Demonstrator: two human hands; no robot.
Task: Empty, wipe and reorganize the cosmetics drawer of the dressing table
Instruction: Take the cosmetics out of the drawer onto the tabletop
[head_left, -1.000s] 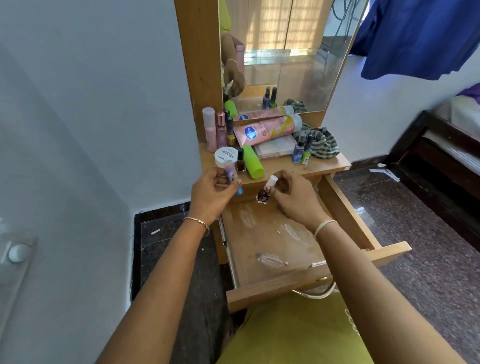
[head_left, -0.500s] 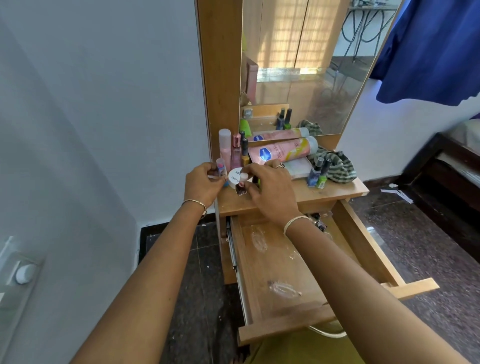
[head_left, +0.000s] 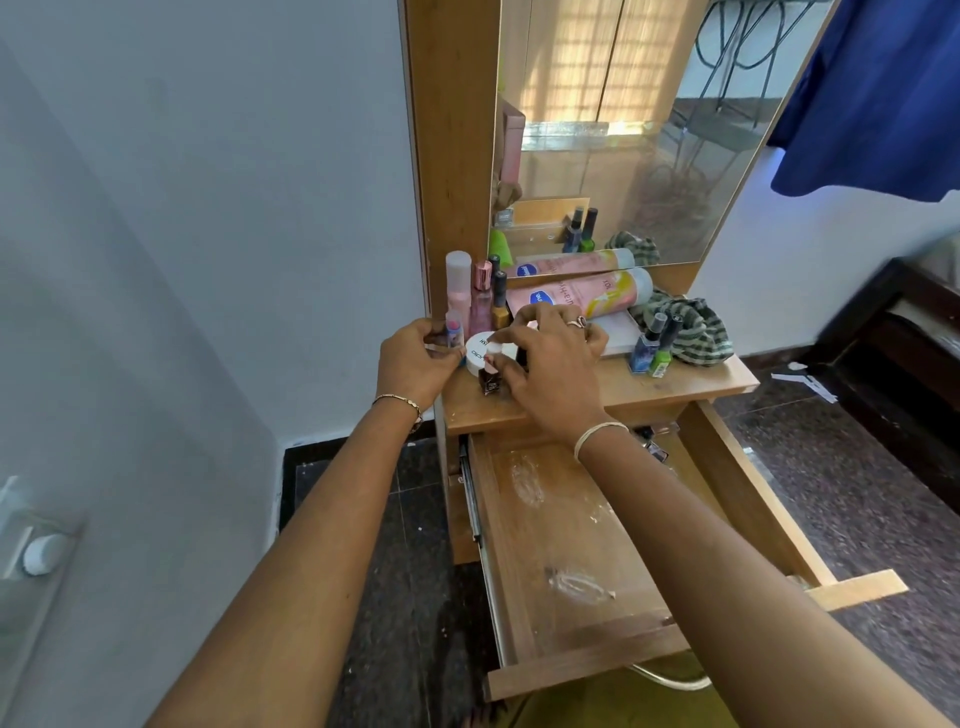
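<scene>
R hand (head_left: 550, 369) pinches white cap of small dark-brown glass polish bottle (head_left: 488, 380), standing it front-left on wooden dresser top (head_left: 691, 382), L hand (head_left: 415, 364) curled round pink-blue stick tube (head_left: 454, 331) at left edge, prob parking stuff so pulled-out smeared wooden drawer (head_left: 587, 667) gets wiped.

left hand (head_left: 415, 364): moved from over the open drawer (head_left: 571, 519) up to the left edge of the table top (head_left: 649, 384); the small tube (head_left: 454, 332) it grips is now beside the pink bottles (head_left: 470, 296).
right hand (head_left: 550, 374): likewise moved from drawer to table top.
nail polish bottle (head_left: 489, 378): carried along, base now at the top, just before the white jar (head_left: 478, 353).
</scene>
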